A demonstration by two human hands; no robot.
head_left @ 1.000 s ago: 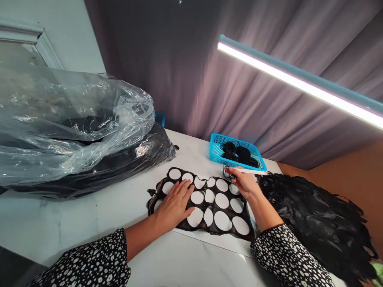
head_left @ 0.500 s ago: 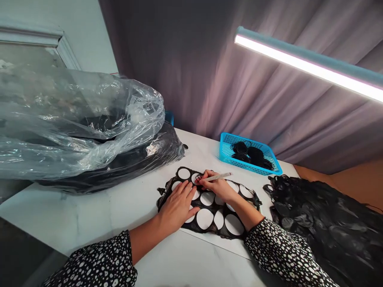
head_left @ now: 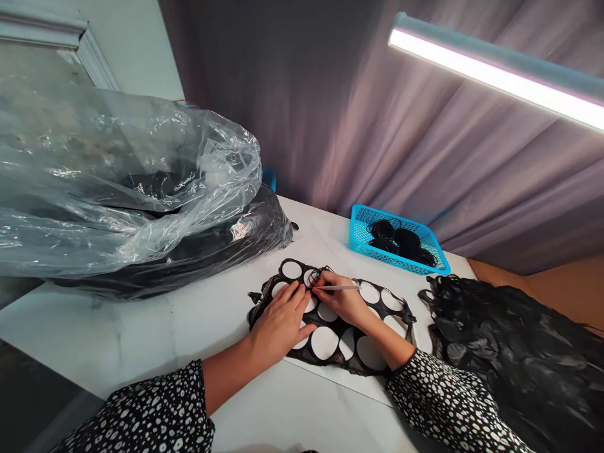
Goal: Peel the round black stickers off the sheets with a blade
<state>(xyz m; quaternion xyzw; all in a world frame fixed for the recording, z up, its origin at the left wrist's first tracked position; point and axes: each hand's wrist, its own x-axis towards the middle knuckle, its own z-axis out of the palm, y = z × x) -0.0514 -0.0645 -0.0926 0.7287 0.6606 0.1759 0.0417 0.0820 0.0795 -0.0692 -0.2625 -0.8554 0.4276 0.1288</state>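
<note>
Backdrop: a grey curtain [head_left: 330, 126] hangs behind, with a lit white light bar [head_left: 495, 69] above it.
Table: a white marble table [head_left: 141, 321] runs across the view.
Left side: a clear plastic bag [head_left: 141, 157] lies over a dark bundle [head_left: 189, 258].
Right side: a heap of wavy black strands [head_left: 509, 346] lies near a blue basket [head_left: 358, 233] of black coils [head_left: 394, 239].
Centre: a black mesh sheet [head_left: 337, 349] with round white openings lies flat on white card [head_left: 340, 385], between both hands.
Left hand: the left hand [head_left: 280, 324] presses flat on the mesh, its fingers [head_left: 292, 296] spread, sleeve spotted.
Right hand: the right hand [head_left: 340, 299] reaches across, wrist low, its fingers pinching a thin white pen [head_left: 337, 288], the tip at an upper opening.
</note>
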